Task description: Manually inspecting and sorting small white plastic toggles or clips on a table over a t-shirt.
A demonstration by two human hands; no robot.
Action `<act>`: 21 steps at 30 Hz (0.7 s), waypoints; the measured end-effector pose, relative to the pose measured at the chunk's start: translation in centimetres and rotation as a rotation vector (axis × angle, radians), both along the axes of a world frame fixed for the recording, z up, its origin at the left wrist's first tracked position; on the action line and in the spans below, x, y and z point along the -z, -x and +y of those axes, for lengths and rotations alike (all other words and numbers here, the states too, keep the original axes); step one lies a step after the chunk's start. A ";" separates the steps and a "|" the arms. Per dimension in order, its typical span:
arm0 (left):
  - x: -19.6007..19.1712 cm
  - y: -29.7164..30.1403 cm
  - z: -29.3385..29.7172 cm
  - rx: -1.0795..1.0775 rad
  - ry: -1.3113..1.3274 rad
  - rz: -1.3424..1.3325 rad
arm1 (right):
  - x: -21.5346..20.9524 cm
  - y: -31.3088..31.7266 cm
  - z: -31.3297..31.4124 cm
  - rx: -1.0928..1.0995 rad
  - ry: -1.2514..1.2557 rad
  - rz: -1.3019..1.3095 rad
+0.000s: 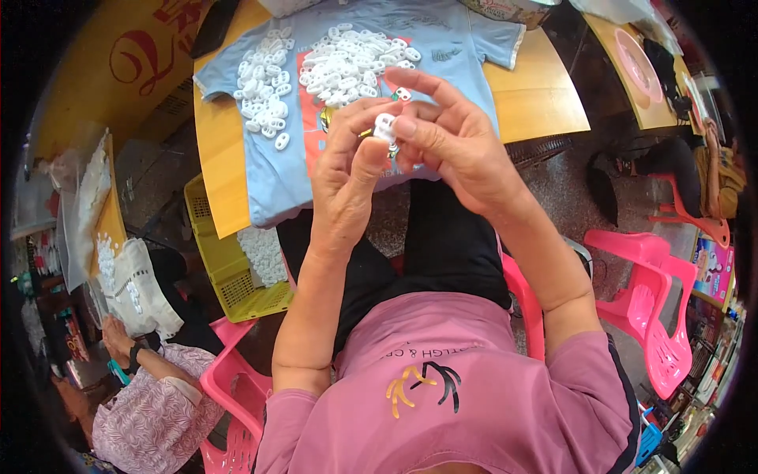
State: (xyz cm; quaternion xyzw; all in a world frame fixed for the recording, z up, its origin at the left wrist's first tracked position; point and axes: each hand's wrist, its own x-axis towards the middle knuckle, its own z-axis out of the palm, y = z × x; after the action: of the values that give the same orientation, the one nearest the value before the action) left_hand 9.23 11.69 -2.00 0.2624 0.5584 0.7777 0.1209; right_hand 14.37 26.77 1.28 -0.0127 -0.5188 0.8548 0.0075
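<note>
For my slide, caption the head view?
Both hands pinch a small white plastic piece above a blue shirt heaped with more.

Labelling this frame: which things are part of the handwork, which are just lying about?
In use:
left hand
right hand
white plastic piece pinched between them
piles of white pieces
blue shirt underneath

Lying about:
yellow crate
pink chairs

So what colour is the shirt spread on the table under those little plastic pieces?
Light blue shirt with a red-orange print panel, seen in the head view.
</note>
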 end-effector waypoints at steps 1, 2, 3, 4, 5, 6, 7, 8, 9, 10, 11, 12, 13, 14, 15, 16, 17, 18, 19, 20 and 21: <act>0.1 0.1 0.1 -0.004 0.007 0.125 | -0.2 -0.1 -0.6 -0.015 0.071 -0.028; 0.2 0.0 0.0 -0.002 0.006 0.128 | -0.3 -0.2 -1.3 -0.013 0.069 -0.025; 0.3 -0.4 -0.1 0.006 -0.034 0.064 | -0.2 -0.3 -2.1 -0.029 0.168 -0.051; 0.3 -0.7 -0.3 0.015 -0.075 -0.001 | 0.0 -0.3 -2.4 -0.045 0.266 -0.078; 0.0 -1.1 -0.5 0.009 -0.119 -0.089 | 0.2 -0.2 -2.5 -0.105 0.317 -0.047; 0.0 -1.1 -0.5 0.012 -0.121 -0.086 | 0.3 -0.2 -2.8 -0.103 0.315 -0.044; 0.2 -1.1 -0.5 -0.003 -0.164 -0.036 | 0.1 -0.3 -3.4 -0.073 0.326 -0.059; 0.3 -1.0 -0.5 -0.017 -0.206 0.013 | -0.1 -0.4 -3.9 -0.042 0.339 -0.075; 0.4 -0.9 -0.5 -0.039 -0.223 0.046 | -0.1 -0.4 -4.1 -0.062 0.388 -0.069; 0.3 -0.9 -0.6 -0.038 -0.224 0.048 | -0.1 -0.5 -4.4 -0.062 0.387 -0.067; 0.2 -0.9 -0.8 -0.025 -0.233 0.041 | 0.0 -0.4 -4.8 -0.036 0.390 -0.045; 0.2 -0.9 -0.9 -0.013 -0.242 0.034 | 0.0 -0.4 -5.1 -0.011 0.392 -0.022; 0.2 -0.8 -0.9 0.003 -0.260 0.049 | -0.1 -0.4 -5.2 -0.012 0.390 -0.022; 0.2 -0.7 -1.0 0.002 -0.262 0.050 | -0.2 -0.4 -5.4 0.009 0.381 -0.026; 0.0 -0.7 -1.2 0.001 -0.240 0.001 | -0.2 -0.3 -5.4 0.028 0.371 -0.030; -0.1 -0.7 -1.4 0.000 -0.219 -0.048 | -0.2 -0.3 -5.2 0.025 0.369 -0.031; -0.4 -0.6 -1.6 -0.002 -0.220 -0.049 | -0.1 -0.2 -4.6 -0.024 0.256 -0.009; -0.6 -0.5 -2.0 -0.063 -0.222 -0.030 | 0.0 0.0 -3.9 -0.075 0.143 0.012; -0.7 -0.3 -2.7 -0.126 -0.223 -0.012 | 0.1 0.3 -3.1 -0.079 0.142 0.009; -0.6 0.4 -4.6 -0.121 -0.187 -0.012 | 0.0 0.6 -2.1 0.005 -0.069 0.011; -0.5 1.0 -6.7 -0.133 -0.228 -0.011 | 0.1 1.2 -1.0 0.080 -0.273 0.019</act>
State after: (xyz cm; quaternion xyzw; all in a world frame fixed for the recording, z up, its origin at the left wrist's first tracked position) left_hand 8.26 4.99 -1.50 0.2323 0.4821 0.8437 0.0414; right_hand 13.15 25.76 1.17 -0.0243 -0.6292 0.7754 0.0481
